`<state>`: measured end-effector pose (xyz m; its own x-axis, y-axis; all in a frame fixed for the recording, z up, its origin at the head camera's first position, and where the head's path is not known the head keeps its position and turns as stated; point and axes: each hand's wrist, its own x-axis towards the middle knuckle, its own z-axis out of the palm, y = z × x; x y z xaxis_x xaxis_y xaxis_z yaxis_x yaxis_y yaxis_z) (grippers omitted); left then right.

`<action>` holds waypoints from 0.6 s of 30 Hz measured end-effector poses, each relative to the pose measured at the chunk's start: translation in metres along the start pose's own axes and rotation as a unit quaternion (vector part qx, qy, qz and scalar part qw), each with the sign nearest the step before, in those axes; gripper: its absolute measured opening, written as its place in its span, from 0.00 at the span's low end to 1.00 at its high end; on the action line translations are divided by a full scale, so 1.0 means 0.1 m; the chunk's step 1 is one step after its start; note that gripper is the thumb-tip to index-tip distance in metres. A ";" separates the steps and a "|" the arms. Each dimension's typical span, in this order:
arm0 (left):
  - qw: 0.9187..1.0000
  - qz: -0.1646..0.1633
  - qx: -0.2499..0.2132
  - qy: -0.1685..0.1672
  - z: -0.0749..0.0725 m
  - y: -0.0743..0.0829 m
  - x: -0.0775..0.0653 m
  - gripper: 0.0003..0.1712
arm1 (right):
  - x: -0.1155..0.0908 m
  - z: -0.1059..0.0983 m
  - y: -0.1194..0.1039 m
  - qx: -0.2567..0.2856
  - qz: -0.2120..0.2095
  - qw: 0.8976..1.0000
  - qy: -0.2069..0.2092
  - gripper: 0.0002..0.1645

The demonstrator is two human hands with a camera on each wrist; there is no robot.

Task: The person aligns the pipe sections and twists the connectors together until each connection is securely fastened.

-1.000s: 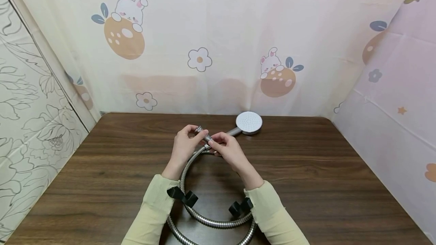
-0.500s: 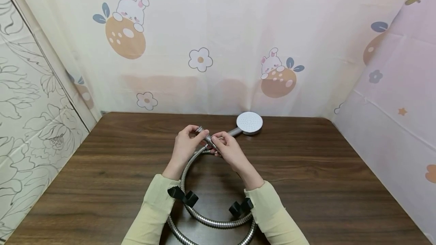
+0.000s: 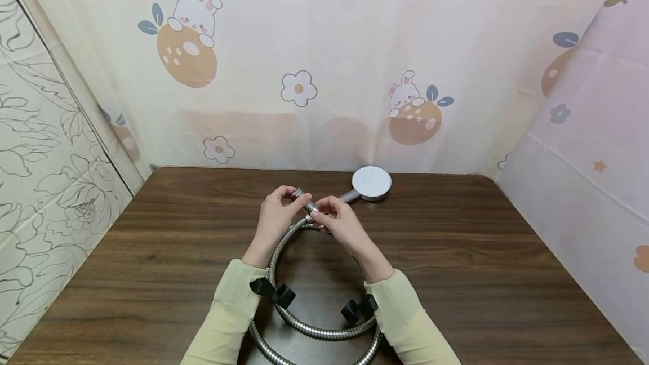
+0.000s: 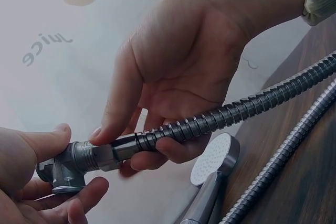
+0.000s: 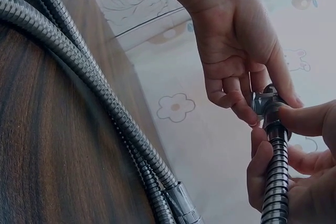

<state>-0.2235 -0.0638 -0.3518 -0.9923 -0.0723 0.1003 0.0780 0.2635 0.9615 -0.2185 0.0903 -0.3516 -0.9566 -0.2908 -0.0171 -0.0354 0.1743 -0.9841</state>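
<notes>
My left hand grips a chrome pipe fitting with a threaded end and a side branch. Against that thread sits the end nut of a ribbed metal shower hose, lined up with the fitting. My right hand pinches the nut between thumb and fingers, while its other fingers curl under the hose. The hands meet above the table, just left of a shower head with a white spray face. In the right wrist view the fitting is partly hidden by fingers.
The hose lies in loops on the dark wooden table, beneath and between the forearms. Its other end reaches the shower head's grey handle. A printed curtain hangs behind the table's back edge, with patterned panels at both sides.
My right thumb and fingers slid down off the joint half a second ago, baring the nut, and are now back up by the fitting. The left hand keeps its place.
</notes>
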 end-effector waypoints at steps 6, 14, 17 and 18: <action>1.000 0.000 -0.007 -0.002 0.00 0.00 0.00 0.20 | 0.00 0.00 0.00 0.010 0.002 1.000 0.002 0.15; 1.000 -0.003 -0.011 -0.006 0.00 0.00 0.00 0.20 | -0.01 0.01 -0.02 0.040 0.012 0.999 0.014 0.13; 1.000 -0.001 -0.008 -0.006 0.00 0.00 0.01 0.20 | -0.01 0.01 -0.02 0.041 0.013 0.999 0.013 0.14; 1.000 -0.002 -0.008 -0.006 0.00 0.00 0.01 0.20 | -0.01 0.01 -0.02 0.041 0.014 0.999 0.012 0.14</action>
<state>-0.2244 -0.0639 -0.3520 -0.9937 -0.0608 0.0939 0.0761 0.2482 0.9657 -0.2175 0.0890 -0.3499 -0.9635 -0.2645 -0.0419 0.0146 0.1042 -0.9945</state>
